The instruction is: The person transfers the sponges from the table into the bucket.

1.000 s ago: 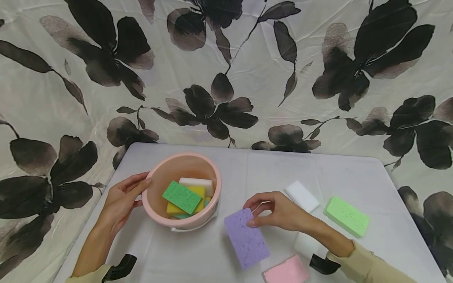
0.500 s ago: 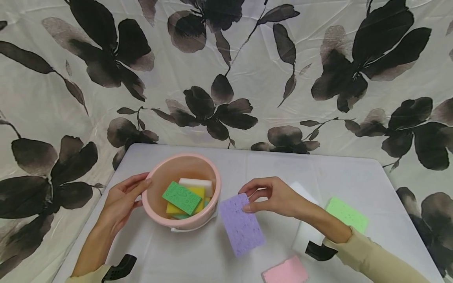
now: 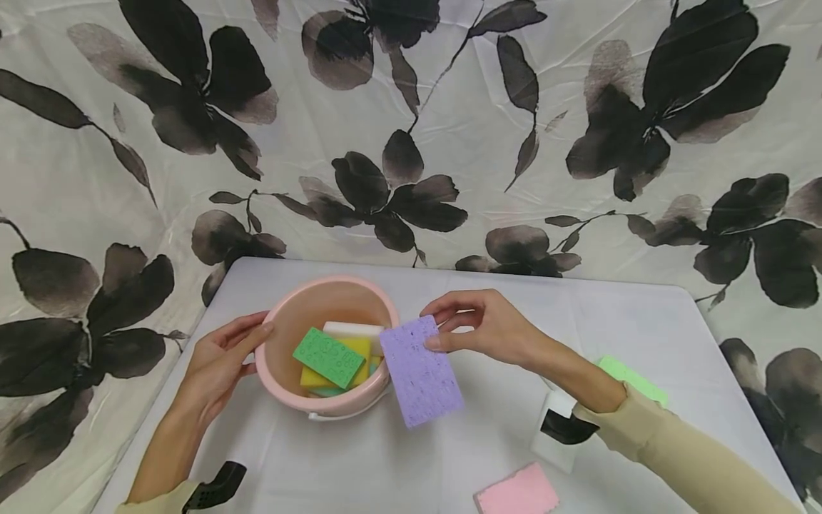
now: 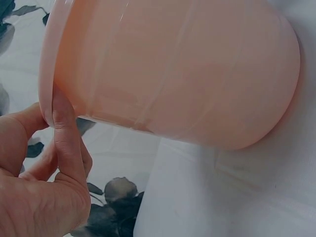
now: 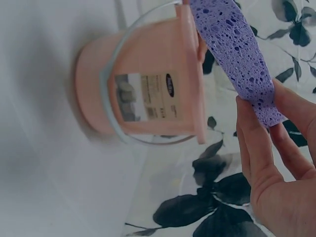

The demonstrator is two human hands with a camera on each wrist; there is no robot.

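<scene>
A pink bucket (image 3: 276, 389) with a white handle stands on the left part of the table. My left hand (image 3: 218, 360) pinches its rim between thumb and fingers; the left wrist view shows the thumb and fingers on either side of the rim (image 4: 48, 74). Inside lie a green sponge (image 3: 329, 357), a yellow sponge (image 3: 357, 348) and a white block (image 3: 353, 329). My right hand (image 3: 484, 328) pinches a purple sponge (image 3: 420, 375) by its upper edge. The sponge hangs tilted in the air, overlapping the bucket's right rim in the head view.
On the white table (image 3: 308, 471) lie a pink sponge (image 3: 519, 492), a white block (image 3: 554, 450) partly behind the right wrist strap, and a light green sponge (image 3: 632, 378) partly behind the right forearm. A floral cloth (image 3: 488, 157) hangs behind the table.
My right hand has moved up and to the left with the purple sponge, bringing it to the bucket's right rim. The left hand and the bucket have stayed in place.
</scene>
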